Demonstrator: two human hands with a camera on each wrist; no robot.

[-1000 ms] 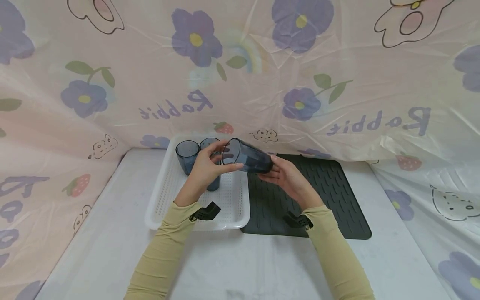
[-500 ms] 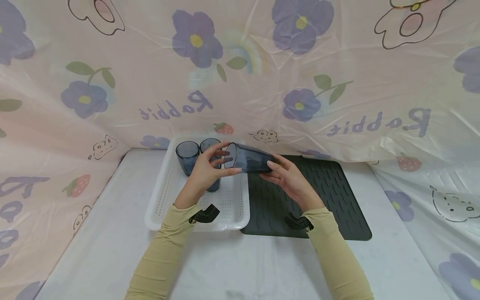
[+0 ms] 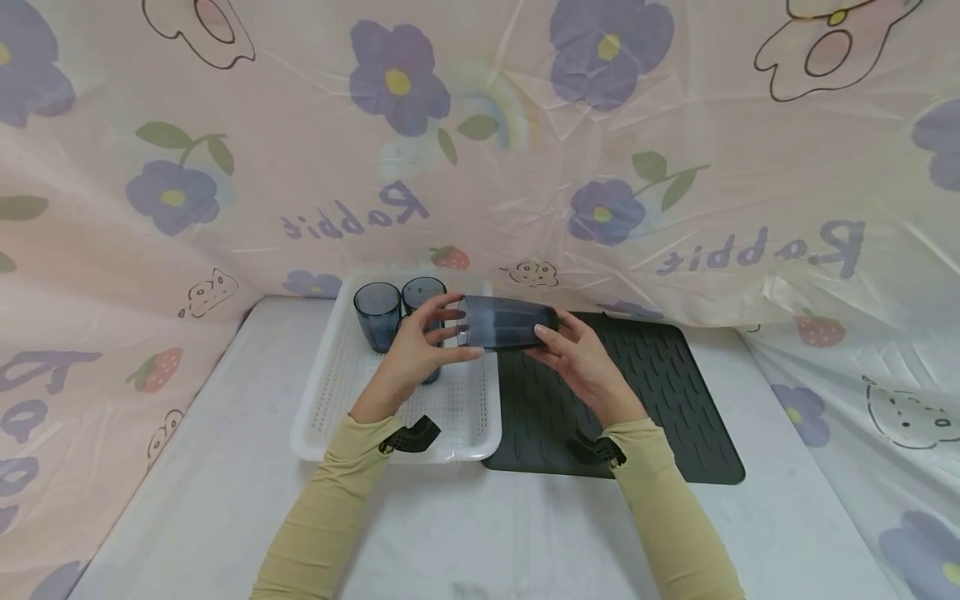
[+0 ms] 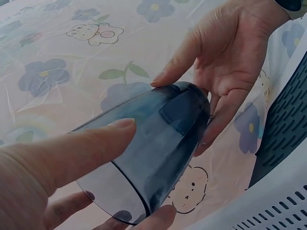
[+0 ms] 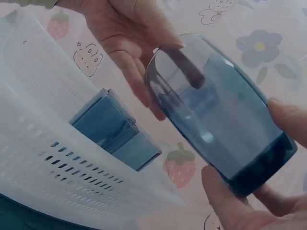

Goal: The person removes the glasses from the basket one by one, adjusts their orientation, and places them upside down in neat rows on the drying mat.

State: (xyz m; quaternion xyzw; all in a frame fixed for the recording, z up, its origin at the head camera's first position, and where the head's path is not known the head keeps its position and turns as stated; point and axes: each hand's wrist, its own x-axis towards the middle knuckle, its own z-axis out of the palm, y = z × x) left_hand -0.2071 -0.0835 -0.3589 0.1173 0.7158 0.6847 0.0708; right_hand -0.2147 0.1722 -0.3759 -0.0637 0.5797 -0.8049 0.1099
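A dark blue tinted drinking glass (image 3: 506, 323) lies sideways in the air between both hands, its rim to the left and its thick base to the right. My left hand (image 3: 408, 350) holds the rim end, thumb below and fingers spread over the mouth. At the base end, my right hand (image 3: 588, 367) grips it with thumb and fingers. The left wrist view shows the left thumb along the glass wall (image 4: 153, 129). Two similar glasses (image 3: 377, 312) stand at the back of a white basket (image 3: 306, 433); another is mostly hidden behind my left hand.
Right beside the basket, a black ridged mat (image 3: 637, 400) lies on the white table (image 3: 525, 533). A curtain (image 3: 495, 208) printed with flowers and rabbits hangs behind and at both sides. Each wrist wears a black strap (image 3: 411, 435).
The glass has turned level, so its open mouth no longer faces the head camera, and it has shifted slightly right. Both hands keep their hold, with the right thumb now on the glass's near side.
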